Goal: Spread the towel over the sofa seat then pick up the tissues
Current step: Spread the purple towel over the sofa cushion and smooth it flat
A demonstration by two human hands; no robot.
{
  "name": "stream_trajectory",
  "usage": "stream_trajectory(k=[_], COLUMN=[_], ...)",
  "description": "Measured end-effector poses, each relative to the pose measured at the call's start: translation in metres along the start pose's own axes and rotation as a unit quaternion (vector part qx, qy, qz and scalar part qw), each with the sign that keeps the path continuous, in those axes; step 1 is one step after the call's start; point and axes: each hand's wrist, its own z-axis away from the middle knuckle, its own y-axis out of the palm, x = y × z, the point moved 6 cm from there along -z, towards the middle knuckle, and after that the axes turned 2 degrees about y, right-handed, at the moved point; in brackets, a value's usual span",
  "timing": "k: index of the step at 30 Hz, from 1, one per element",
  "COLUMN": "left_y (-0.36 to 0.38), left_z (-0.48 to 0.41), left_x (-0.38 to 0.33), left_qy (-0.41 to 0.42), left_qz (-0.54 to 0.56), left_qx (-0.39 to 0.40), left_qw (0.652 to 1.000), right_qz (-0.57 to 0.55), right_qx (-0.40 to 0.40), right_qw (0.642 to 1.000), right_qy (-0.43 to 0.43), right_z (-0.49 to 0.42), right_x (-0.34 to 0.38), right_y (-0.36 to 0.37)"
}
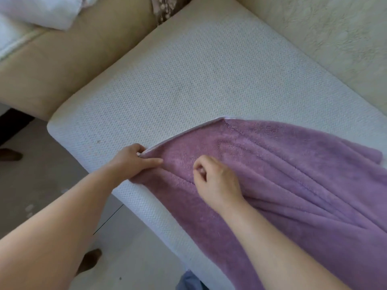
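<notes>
A purple fleecy towel [293, 174] with a pale hem lies rumpled over the right half of the white textured sofa seat [167, 80] and hangs over its front edge. My left hand [134, 162] pinches the towel's hemmed edge near a corner. Just to the right, my right hand [213, 176] sits on the towel with its fingers curled into the pile. No tissues are in view.
A beige sofa armrest [73, 59] runs along the left, with white cloth [41, 11] piled on it. The cream backrest [335, 38] is at the upper right. Grey floor [31, 185] lies below left, with dark sofa legs [90, 260] showing.
</notes>
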Motion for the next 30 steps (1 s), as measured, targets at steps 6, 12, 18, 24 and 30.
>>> stream_trajectory(k=[6, 12, 18, 24, 30], left_y=[0.006, 0.008, 0.014, 0.0, 0.008], left_z=[0.025, 0.043, 0.065, 0.072, 0.073], left_x=[0.024, 0.027, 0.009, 0.021, 0.051], left_qy=[-0.071, -0.037, -0.03, -0.04, -0.071], left_qz=[0.072, 0.192, 0.333, 0.197, -0.108], left_qx=[0.154, -0.015, -0.162, -0.207, -0.203], left_qw=[0.983, 0.981, 0.928, 0.958, 0.971], right_qz=[0.065, 0.149, 0.197, 0.078, -0.013], right_qx=[0.184, 0.167, 0.099, 0.134, 0.267], right_qw=[0.981, 0.975, 0.974, 0.988, 0.962], right_qy=[-0.015, 0.016, 0.06, 0.01, 0.056], right_z=[0.065, 0.095, 0.119, 0.161, 0.19], right_x=[0.006, -0.011, -0.03, -0.019, -0.03], right_y=[0.056, 0.065, 0.05, 0.053, 0.1])
